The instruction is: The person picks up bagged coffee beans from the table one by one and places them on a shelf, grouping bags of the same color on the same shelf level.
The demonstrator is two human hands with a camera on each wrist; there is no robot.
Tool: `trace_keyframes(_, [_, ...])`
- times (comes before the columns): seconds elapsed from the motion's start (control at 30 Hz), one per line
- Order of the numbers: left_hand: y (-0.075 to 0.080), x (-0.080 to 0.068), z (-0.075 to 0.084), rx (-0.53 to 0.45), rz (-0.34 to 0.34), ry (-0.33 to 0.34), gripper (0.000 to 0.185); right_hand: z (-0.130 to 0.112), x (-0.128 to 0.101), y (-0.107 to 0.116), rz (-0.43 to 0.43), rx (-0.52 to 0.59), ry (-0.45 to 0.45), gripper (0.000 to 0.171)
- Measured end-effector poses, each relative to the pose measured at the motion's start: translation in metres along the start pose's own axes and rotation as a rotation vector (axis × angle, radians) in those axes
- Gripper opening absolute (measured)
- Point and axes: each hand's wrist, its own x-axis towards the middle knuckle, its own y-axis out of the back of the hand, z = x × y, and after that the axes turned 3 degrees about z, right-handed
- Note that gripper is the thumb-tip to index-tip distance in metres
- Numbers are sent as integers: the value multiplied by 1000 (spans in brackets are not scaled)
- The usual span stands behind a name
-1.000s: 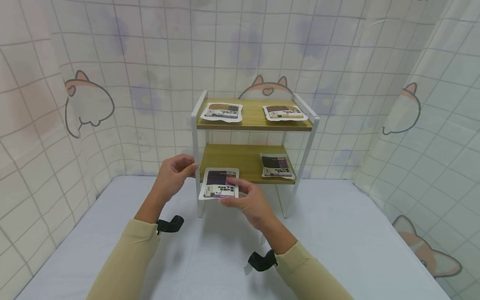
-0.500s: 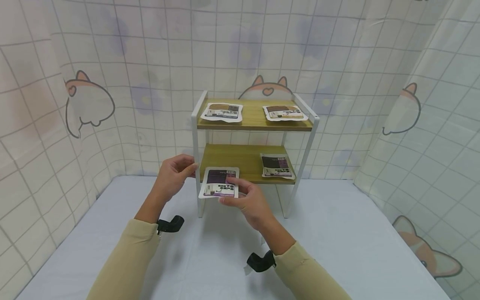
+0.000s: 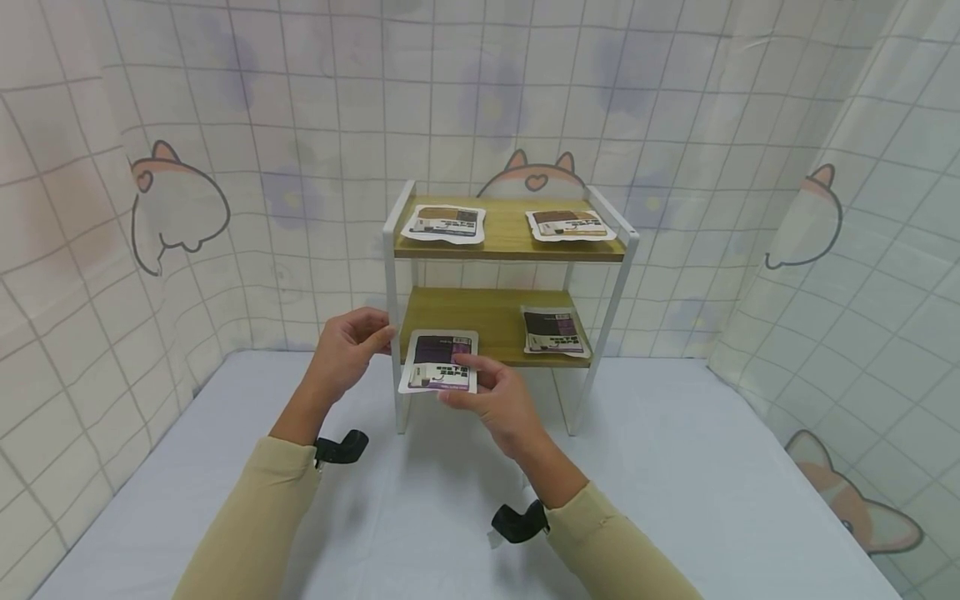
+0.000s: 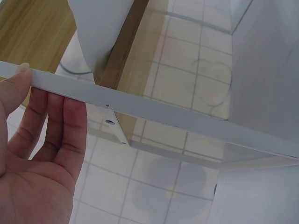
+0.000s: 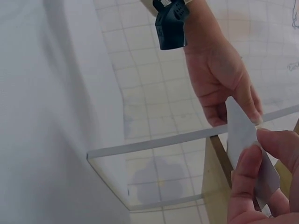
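Observation:
My left hand [image 3: 348,346] grips the left front post of a small two-tier rack [image 3: 510,257]. In the left wrist view its thumb lies on one face of the white post [image 4: 154,112] and the fingers are on the other. A flat purple, black and white packet [image 3: 435,348] is pinched at its right edge between the thumb and fingers of my right hand [image 3: 506,408]. It is held tilted at the left front edge of the lower shelf; whether it touches the wood I cannot tell. Edge-on, the packet [image 5: 238,126] also shows in the right wrist view.
A similar purple packet [image 3: 553,333] lies at the right of the lower shelf. Two brown-and-white packets, one left [image 3: 445,225] and one right [image 3: 570,226], lie on the upper shelf. White cloth [image 3: 667,467] covers the table; a grid-patterned curtain [image 3: 315,108] hangs behind.
The right hand has shifted the packet slightly up and inward, toward the lower shelf. My left hand stays on the post, and the other packets have not moved.

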Motion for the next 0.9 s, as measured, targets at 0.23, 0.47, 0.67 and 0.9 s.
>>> trace_keyframes(0.23, [0, -2, 2, -6, -3, 5, 28, 2, 0, 0, 23, -24, 14, 55])
trace_keyframes(0.47, [0, -1, 3, -6, -3, 5, 29, 5, 4, 0, 41, -15, 14, 54])
trace_keyframes(0.67, [0, -1, 3, -14, -8, 8, 30, 7, 6, 0, 59, -17, 15, 54])
trace_keyframes(0.9, [0, -1, 3, -17, -9, 9, 31, 8, 8, -1, 71, -3, 5, 53])
